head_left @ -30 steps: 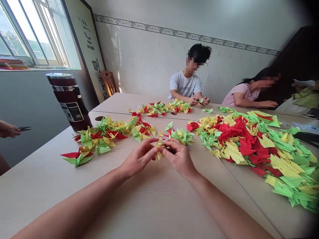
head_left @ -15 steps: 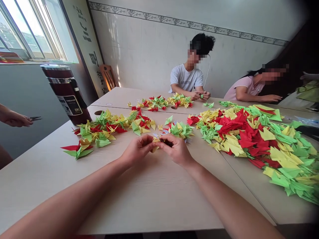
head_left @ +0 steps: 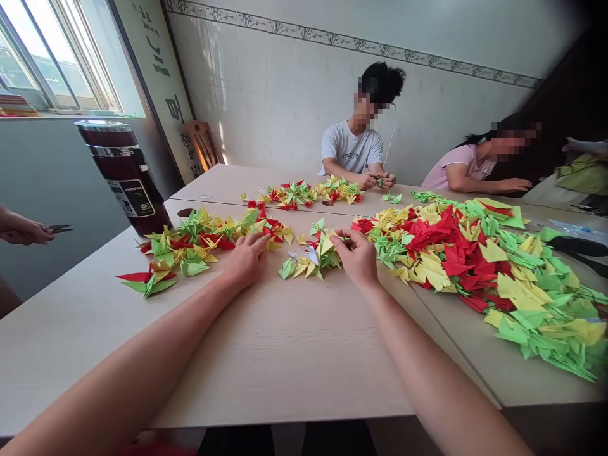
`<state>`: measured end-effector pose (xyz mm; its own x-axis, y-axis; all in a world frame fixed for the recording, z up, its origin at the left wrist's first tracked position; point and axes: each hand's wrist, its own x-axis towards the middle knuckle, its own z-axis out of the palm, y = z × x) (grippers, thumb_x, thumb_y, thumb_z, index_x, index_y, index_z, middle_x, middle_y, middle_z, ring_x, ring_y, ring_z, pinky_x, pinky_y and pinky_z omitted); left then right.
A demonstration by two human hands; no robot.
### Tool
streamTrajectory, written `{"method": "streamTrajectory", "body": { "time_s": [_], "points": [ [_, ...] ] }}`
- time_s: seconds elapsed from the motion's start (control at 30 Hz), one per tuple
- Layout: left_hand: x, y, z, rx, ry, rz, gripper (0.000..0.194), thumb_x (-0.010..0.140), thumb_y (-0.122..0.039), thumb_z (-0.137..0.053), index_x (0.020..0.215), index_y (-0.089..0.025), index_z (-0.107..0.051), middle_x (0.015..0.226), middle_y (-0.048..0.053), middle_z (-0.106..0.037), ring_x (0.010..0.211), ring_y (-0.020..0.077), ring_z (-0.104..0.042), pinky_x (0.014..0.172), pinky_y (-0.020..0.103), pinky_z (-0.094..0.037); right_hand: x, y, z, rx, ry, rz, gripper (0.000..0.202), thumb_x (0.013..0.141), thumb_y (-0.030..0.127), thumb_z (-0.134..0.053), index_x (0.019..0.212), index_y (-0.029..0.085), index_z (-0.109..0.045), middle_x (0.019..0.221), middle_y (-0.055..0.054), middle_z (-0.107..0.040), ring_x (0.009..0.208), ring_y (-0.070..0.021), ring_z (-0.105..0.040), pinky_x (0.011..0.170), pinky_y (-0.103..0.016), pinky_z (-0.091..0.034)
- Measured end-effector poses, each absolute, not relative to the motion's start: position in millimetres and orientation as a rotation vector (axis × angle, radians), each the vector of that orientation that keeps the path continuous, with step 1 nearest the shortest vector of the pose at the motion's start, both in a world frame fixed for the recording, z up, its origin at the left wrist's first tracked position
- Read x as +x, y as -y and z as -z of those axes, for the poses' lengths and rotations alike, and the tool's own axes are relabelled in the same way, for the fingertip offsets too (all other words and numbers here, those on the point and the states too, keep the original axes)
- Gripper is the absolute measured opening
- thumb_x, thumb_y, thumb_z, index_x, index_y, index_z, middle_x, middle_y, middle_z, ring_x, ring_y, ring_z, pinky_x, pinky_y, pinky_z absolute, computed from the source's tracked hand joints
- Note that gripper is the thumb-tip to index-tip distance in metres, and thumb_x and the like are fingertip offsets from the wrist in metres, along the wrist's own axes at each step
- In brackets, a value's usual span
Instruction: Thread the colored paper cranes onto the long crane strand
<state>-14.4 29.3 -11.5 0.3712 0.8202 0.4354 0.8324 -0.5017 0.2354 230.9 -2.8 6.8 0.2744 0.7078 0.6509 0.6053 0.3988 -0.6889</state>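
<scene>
Folded paper cranes in red, yellow and green lie across the table. My left hand [head_left: 246,258] reaches, palm down and fingers stretched out, to the near edge of the left pile of paper cranes [head_left: 194,237]. My right hand [head_left: 358,256] is closed in a pinch beside a small cluster of paper cranes [head_left: 311,261] in the middle. Its fingertips are close to a yellow crane, and a small dark thing shows at the fingers, too small to name. White bits of paper or plastic lie among the cluster.
A large heap of cranes [head_left: 456,247] covers the right side, with another pile [head_left: 304,193] behind. A dark vacuum flask [head_left: 126,180] stands at the left. Two people sit across the table. Another person's hand [head_left: 23,229] at the far left holds small scissors [head_left: 59,228].
My hands were together, working on a yellow paper piece; now they are apart. The left has moved left to the pile, the right slightly right. More of the middle cluster now shows between them.
</scene>
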Motion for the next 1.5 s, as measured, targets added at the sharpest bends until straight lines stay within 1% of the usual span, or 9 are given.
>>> {"method": "streamTrajectory", "body": {
  "time_s": [0.17,0.37,0.5,0.6,0.7,0.83,1.0,1.17,1.5],
  "points": [
    [-13.0,-25.8,9.2,-2.476,1.635,0.697,0.046,0.084,-0.031,-0.040,0.126,-0.017,-0.051,0.110,0.015,-0.056,0.100,0.0302,-0.048,0.087,0.043,-0.039,226.4,7.1,-14.4,-1.166,1.451,0.014,0.021,0.079,0.035,-0.058,0.079,0.016,-0.065,0.081,-0.008,-0.065,0.078,-0.0182,-0.059,0.068,-0.030,-0.048],
    [-8.0,-25.9,8.0,-2.392,1.673,0.712,0.047,0.084,-0.032,-0.042,0.131,-0.025,-0.045,0.102,0.012,-0.059,0.098,0.0294,-0.047,0.085,0.043,-0.038,224.3,5.8,-15.6,-1.143,1.451,0.103,0.019,0.082,0.032,-0.055,0.074,0.017,-0.064,0.076,-0.007,-0.062,0.073,-0.0172,-0.057,0.066,-0.029,-0.048],
    [-7.3,-30.7,8.6,-2.423,1.629,0.761,0.032,0.082,-0.026,-0.045,0.109,-0.023,-0.062,0.097,0.011,-0.062,0.098,0.0293,-0.046,0.086,0.042,-0.037,221.2,6.0,-14.7,-1.125,1.458,0.052,0.020,0.082,0.034,-0.056,0.079,0.017,-0.065,0.078,-0.007,-0.065,0.075,-0.0177,-0.059,0.065,-0.029,-0.048],
    [-9.3,-32.8,10.1,-2.482,1.600,0.810,0.025,0.079,-0.021,-0.048,0.096,-0.020,-0.066,0.087,0.010,-0.065,0.091,0.0272,-0.049,0.081,0.039,-0.040,216.0,10.7,-15.9,-1.103,1.450,-0.065,0.023,0.081,0.038,-0.056,0.083,0.016,-0.064,0.077,-0.005,-0.067,0.071,-0.0166,-0.061,0.066,-0.028,-0.049],
    [-13.5,-29.8,12.1,-2.514,1.606,1.057,0.027,0.079,-0.020,-0.048,0.101,-0.019,-0.064,0.091,0.008,-0.065,0.087,0.0234,-0.052,0.077,0.034,-0.041,207.5,21.4,-20.2,-1.079,1.469,-0.168,0.027,0.079,0.042,-0.058,0.084,0.016,-0.064,0.077,-0.004,-0.068,0.069,-0.0157,-0.061,0.065,-0.027,-0.049],
    [-18.6,-17.4,6.6,-2.538,1.753,1.841,0.038,0.076,-0.027,-0.056,0.113,-0.019,-0.058,0.079,0.002,-0.059,0.066,0.0131,-0.051,0.063,0.026,-0.041,191.7,41.6,-28.9,-1.099,1.581,-0.307,0.031,0.077,0.044,-0.061,0.088,0.016,-0.064,0.074,-0.003,-0.066,0.068,-0.0151,-0.061,0.062,-0.025,-0.048],
    [-11.9,0.5,-14.4,-2.556,1.629,2.496,0.039,0.068,-0.026,-0.068,0.106,-0.020,-0.062,0.070,-0.002,-0.056,0.064,0.0093,-0.049,0.060,0.021,-0.041,175.8,59.4,-36.1,-1.151,1.739,-0.415,0.022,0.078,0.034,-0.060,0.092,0.016,-0.062,0.079,-0.004,-0.065,0.072,-0.0155,-0.060,0.065,-0.025,-0.048],
    [0.1,13.3,-23.7,-2.734,1.486,2.687,0.036,0.063,-0.022,-0.073,0.097,-0.019,-0.064,0.081,0.002,-0.064,0.075,0.0122,-0.057,0.069,0.024,-0.046,174.8,61.1,-35.3,-1.026,1.855,-0.332,0.025,0.080,0.021,-0.057,0.104,0.017,-0.062,0.092,-0.006,-0.067,0.086,-0.0171,-0.061,0.078,-0.028,-0.048],
    [7.8,23.2,-22.1,-2.902,1.228,2.756,0.030,0.068,-0.024,-0.072,0.095,-0.019,-0.062,0.085,0.002,-0.066,0.080,0.0123,-0.060,0.074,0.024,-0.048,174.6,57.6,-24.7,-1.031,1.935,-0.269,0.027,0.082,0.019,-0.056,0.108,0.020,-0.063,0.100,-0.005,-0.068,0.093,-0.0189,-0.062,0.085,-0.031,-0.049]
  ]
}}
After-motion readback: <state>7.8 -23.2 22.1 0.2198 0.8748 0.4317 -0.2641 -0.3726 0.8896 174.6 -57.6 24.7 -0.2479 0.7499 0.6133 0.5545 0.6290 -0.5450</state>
